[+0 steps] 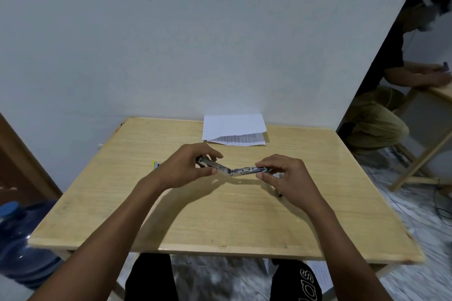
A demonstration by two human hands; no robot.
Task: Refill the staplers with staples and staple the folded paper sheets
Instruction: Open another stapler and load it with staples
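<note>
A small metal stapler (238, 171) is swung wide open into a shallow V just above the middle of the wooden table (220, 222). My left hand (188, 168) pinches its left half and my right hand (287, 177) pinches its right half. Folded white paper sheets (233, 129) with printed text lie at the table's far edge against the wall. A small yellow and white object (155, 165), perhaps a staple box, peeks out behind my left wrist. Something small and dark (280, 194) lies under my right hand; I cannot make it out.
A blue water jug (22, 239) stands on the floor at the left. At the right, another person (381, 105) sits at a second wooden table (440, 90). Cables lie on the floor at the right. A pale wall stands directly behind the table.
</note>
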